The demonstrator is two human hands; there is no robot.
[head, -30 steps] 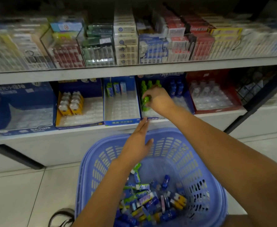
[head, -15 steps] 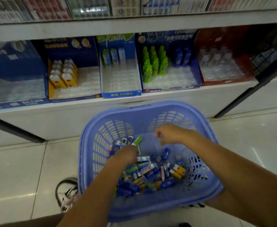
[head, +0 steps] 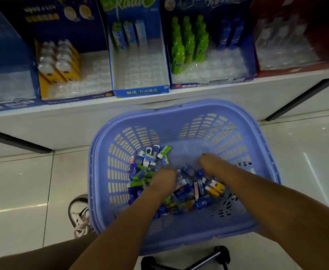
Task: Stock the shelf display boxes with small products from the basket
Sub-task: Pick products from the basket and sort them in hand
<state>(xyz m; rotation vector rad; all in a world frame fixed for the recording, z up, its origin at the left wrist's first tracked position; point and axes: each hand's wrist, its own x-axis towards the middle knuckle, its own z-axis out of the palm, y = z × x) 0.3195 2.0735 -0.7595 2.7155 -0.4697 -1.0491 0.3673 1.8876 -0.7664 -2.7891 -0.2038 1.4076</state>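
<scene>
A lavender plastic basket stands on the floor below the shelf and holds a pile of small products in blue, green, white and yellow packs. My left hand is dug into the middle of the pile, knuckles up, its fingers hidden among the packs. My right hand reaches into the pile's right side, fingertips down; what it holds is hidden. On the shelf stand display boxes: a yellow-lined box, a narrow blue box with three packs at its back, and a box with green bottles.
A red display box sits at the shelf's right end and a dark blue one at the left. Black shelf brackets slant down on both sides. A shoe and a black metal frame lie near the basket.
My right hand left the green bottles on the shelf and came down into the basket. My left hand dropped from the basket's rim into the pile. The view tilted down.
</scene>
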